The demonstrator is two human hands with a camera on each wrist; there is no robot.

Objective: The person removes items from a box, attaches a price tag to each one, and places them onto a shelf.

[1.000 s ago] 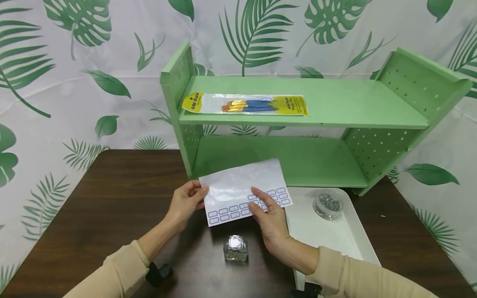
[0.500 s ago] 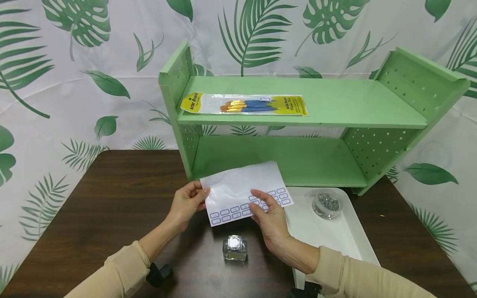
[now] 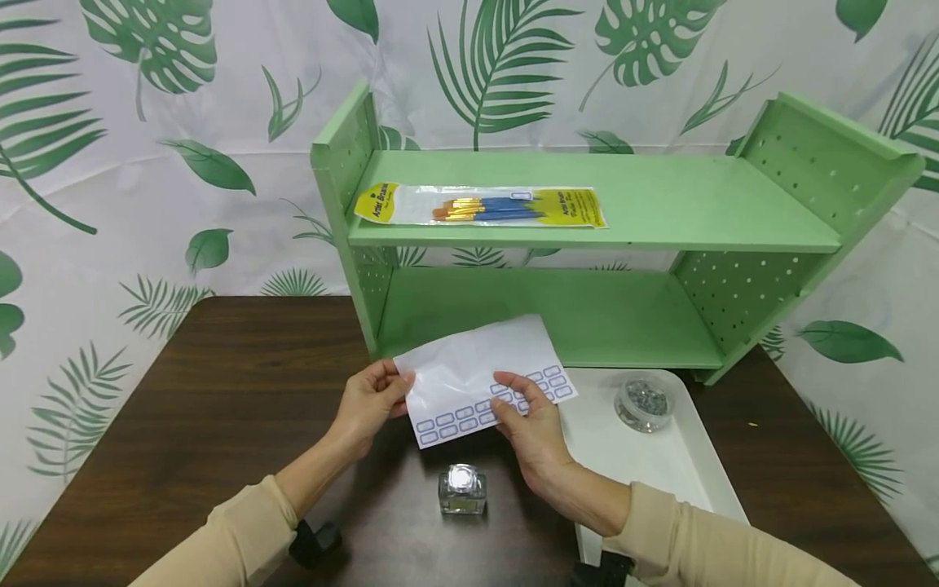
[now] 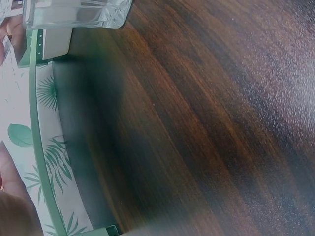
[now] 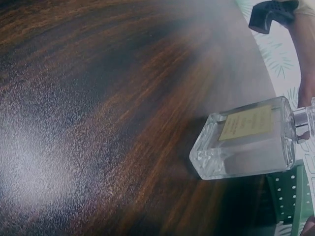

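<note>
A white sticker sheet (image 3: 469, 367) with rows of small blue-bordered labels along its lower part is held up over the table. My left hand (image 3: 372, 401) pinches its left edge between thumb and fingers. On the right, my right hand (image 3: 535, 432) grips the lower right part, thumb and index finger on the printed labels and the other fingers hidden behind. A square glass bottle (image 3: 462, 491) with a shiny cap stands upright on the table below the sheet. In the right wrist view that bottle (image 5: 251, 140) shows a yellowish label on its side.
Behind the sheet stands a green two-tier shelf (image 3: 734, 204), with a pack of paintbrushes (image 3: 484, 206) on its upper board. A white tray (image 3: 623, 473) lies to the right, bearing a round clear tub (image 3: 645, 405) of small silvery pieces. The table (image 3: 242, 367) is dark wood.
The sheet has shifted very slightly to the right and tilts a little differently. Both hands keep their hold; the bottle, tray and shelf stay where they were.
</note>
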